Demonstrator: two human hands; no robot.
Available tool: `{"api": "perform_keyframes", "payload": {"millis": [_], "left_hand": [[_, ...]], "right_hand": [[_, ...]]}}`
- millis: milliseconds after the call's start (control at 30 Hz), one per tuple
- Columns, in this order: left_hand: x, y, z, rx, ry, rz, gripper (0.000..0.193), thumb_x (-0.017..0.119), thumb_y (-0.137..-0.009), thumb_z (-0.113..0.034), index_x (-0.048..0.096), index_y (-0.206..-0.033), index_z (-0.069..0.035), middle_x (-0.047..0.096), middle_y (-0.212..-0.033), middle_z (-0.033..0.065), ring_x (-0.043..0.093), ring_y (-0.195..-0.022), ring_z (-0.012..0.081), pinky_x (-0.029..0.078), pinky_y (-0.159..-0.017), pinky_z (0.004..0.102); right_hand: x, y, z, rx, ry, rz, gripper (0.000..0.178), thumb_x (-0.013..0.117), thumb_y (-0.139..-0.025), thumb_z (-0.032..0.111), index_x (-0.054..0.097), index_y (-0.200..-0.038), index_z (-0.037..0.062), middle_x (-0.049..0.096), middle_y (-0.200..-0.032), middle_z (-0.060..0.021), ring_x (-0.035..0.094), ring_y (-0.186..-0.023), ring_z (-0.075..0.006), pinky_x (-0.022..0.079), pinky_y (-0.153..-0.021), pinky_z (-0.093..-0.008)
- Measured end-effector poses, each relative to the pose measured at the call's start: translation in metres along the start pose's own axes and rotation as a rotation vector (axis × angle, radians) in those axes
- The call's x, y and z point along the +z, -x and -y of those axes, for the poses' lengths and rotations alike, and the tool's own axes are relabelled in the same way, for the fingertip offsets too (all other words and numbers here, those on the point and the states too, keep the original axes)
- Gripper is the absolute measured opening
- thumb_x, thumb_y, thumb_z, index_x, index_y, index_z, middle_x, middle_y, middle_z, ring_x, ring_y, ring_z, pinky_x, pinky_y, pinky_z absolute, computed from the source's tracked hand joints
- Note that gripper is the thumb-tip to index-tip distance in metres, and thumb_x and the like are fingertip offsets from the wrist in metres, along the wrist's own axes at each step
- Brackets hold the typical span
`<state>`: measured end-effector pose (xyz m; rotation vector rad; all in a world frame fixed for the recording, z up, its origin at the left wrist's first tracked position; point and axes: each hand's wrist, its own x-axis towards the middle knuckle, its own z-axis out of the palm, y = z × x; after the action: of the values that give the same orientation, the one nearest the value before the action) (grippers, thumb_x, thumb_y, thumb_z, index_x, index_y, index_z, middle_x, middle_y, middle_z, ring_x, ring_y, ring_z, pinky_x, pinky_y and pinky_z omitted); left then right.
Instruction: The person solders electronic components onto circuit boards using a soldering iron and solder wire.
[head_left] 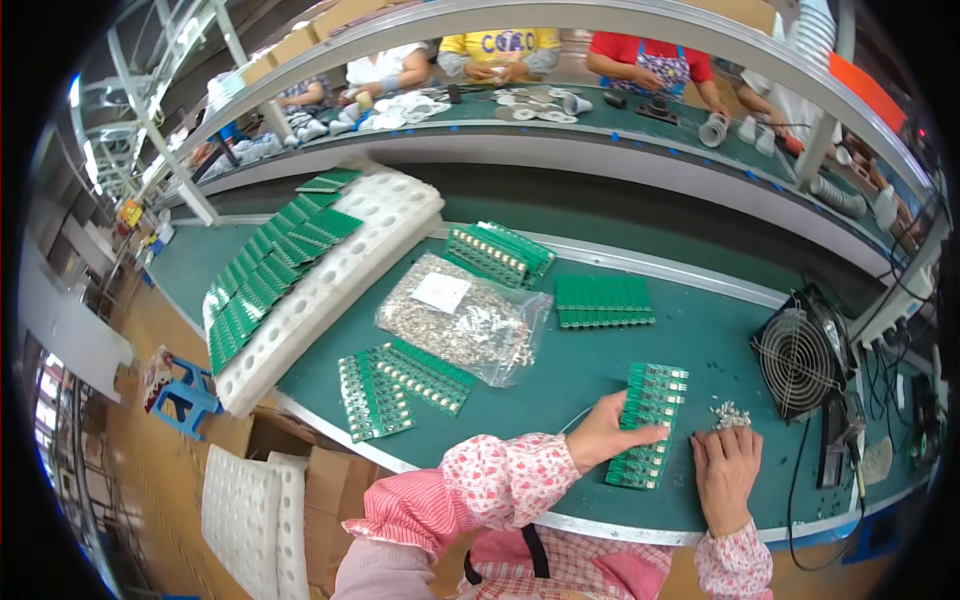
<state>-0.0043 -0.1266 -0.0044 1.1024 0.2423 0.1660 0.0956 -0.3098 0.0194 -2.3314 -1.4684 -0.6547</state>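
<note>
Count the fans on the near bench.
1: the fan, right of the small white parts by the right hand. No other shows, though one could be hidden behind it.

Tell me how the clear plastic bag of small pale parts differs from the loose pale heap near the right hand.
The clear plastic bag of small pale parts is large; the loose pale heap is small. The bag encloses its parts, while the heap lies directly on the green tabletop. The bag carries a white rectangular label; the heap has none. Both contain many small, pale pieces.
</note>
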Motion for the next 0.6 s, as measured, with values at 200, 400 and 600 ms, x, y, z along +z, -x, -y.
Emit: {"api": "perform_keyframes", "payload": {"millis": [200, 400, 600], "left_hand": [[0.0, -0.001, -0.002, -0.019, -0.012, 0.054, 0.037, 0.074, -0.079, -0.008, 0.058, -0.112, -0.004, 0.064, -0.1, 0.0019, 0.06, -0.089, 0.0096, 0.051, -0.078, 0.0267], [0.0, -0.007, -0.01, 0.007, -0.02, -0.073, 0.032, 0.073, -0.079, -0.007, 0.058, -0.107, -0.003, 0.064, -0.095, 0.0045, 0.062, -0.082, 0.0121, 0.053, -0.073, 0.0283], [0.004, -0.005, -0.012, 0.008, -0.027, -0.052, 0.033, 0.071, -0.08, -0.003, 0.056, -0.109, -0.002, 0.064, -0.097, 0.0039, 0.062, -0.086, 0.0119, 0.052, -0.077, 0.0274]], "right_hand": [[-0.001, -0.006, 0.001, -0.007, 0.01, 0.003, 0.014, 0.072, -0.071, 0.01, 0.062, -0.079, 0.005, 0.056, -0.078, -0.0076, 0.052, -0.081, -0.0265, 0.04, -0.077, -0.0399], [0.009, -0.013, -0.007, 0.113, -0.094, -0.034, 0.011, 0.072, -0.071, 0.009, 0.064, -0.078, 0.0054, 0.06, -0.078, -0.0089, 0.055, -0.078, -0.0261, 0.041, -0.073, -0.0374], [0.011, -0.014, 0.014, 0.762, -1.2, -0.047, 0.009, 0.068, -0.084, 0.009, 0.067, -0.089, 0.0012, 0.065, -0.085, -0.0023, 0.059, -0.072, -0.0074, 0.048, -0.066, -0.0217]]}}
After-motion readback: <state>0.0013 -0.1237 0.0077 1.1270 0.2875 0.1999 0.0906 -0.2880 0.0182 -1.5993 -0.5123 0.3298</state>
